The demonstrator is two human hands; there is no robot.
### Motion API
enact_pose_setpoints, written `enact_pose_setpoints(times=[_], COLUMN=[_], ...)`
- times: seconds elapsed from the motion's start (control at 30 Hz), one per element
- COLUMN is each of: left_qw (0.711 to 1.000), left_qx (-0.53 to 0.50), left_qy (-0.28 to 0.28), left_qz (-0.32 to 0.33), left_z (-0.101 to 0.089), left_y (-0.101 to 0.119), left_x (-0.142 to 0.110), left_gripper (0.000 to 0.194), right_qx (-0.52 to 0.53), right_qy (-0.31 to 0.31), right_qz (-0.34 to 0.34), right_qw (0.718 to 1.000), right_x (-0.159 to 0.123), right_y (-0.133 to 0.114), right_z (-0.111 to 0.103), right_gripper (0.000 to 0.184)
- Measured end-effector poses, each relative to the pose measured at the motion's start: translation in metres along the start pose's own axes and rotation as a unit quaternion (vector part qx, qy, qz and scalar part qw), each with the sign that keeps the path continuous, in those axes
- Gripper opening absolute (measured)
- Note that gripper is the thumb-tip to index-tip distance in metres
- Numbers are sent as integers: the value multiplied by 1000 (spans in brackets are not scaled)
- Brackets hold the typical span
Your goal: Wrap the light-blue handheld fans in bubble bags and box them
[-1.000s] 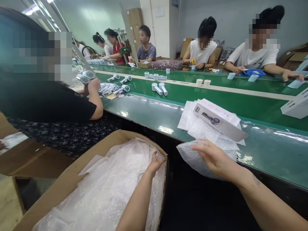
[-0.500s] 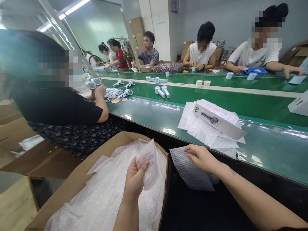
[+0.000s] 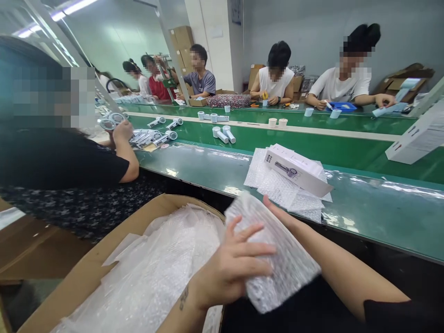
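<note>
My left hand (image 3: pixel 233 263) lies with spread fingers on top of a stack of bubble-wrap bags (image 3: pixel 277 263), pressing it from above. Under the stack my right hand (image 3: pixel 277 213) supports it; only a thumb and the wrist show. The stack is held over my lap, just right of an open cardboard box (image 3: pixel 114 252) full of more bubble-wrap sheets (image 3: pixel 166 268). On the green table edge ahead, a white product box (image 3: pixel 294 169) rests on a spread of bubble-wrap bags (image 3: pixel 294 199).
A person in a black top (image 3: pixel 62 157) sits close on my left, handling small white fans (image 3: pixel 152 137). White cylinders (image 3: pixel 222 133) ride the green conveyor (image 3: pixel 312 143). Several people work across the belt. Another white box (image 3: pixel 416 138) sits at far right.
My left hand lifted a bubble-wrap bag out of the cardboard box and carried it right onto the bags in my right hand. Both hands now sandwich the stack, closer to me.
</note>
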State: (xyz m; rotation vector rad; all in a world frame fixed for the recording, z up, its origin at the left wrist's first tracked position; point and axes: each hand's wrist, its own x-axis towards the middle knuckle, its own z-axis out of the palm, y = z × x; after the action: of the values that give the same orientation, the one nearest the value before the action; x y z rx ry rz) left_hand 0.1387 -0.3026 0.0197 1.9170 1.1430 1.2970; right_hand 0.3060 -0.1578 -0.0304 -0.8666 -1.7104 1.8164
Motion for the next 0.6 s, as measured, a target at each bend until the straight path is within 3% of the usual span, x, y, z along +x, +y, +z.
enact_pose_setpoints(times=[0.03, 0.1, 0.17, 0.27, 0.37, 0.43, 0.47, 0.53, 0.6], left_qw=[996, 986, 983, 986, 988, 970, 943, 839, 782], left_qx=[10, 11, 11, 9, -26, -43, -35, 61, 115], left_qy=[-86, -164, -175, -156, -110, -43, 14, 194, 237], left_qz=[-4, -33, -53, -53, -104, -234, -330, -505, -565], left_z=[3, 10, 16, 17, 4, -10, -16, -23, -19], left_y=[0, -2, -5, -12, -36, -68, -88, -129, -162], left_x=[4, 8, 7, -7, -30, -47, -56, -71, -83], left_gripper=[36, 47, 50, 53, 37, 25, 25, 37, 59], right_qx=[68, 162, 176, 111, -26, -125, -160, -198, -223], right_qy=[-27, -103, -122, -51, 68, 137, 161, 177, 150], right_qz=[39, 108, 118, 95, 49, 19, 12, 16, 26], right_qw=[997, 975, 970, 988, 996, 983, 974, 964, 963], right_x=[2, 7, 13, 16, 10, 4, 0, -6, -12], right_y=[-3, -8, -8, -3, -1, -3, -4, -7, -7], right_z=[0, -1, -1, -1, -9, -18, -21, -24, -19], right_gripper=[82, 84, 69, 47, 46, 50, 53, 59, 61])
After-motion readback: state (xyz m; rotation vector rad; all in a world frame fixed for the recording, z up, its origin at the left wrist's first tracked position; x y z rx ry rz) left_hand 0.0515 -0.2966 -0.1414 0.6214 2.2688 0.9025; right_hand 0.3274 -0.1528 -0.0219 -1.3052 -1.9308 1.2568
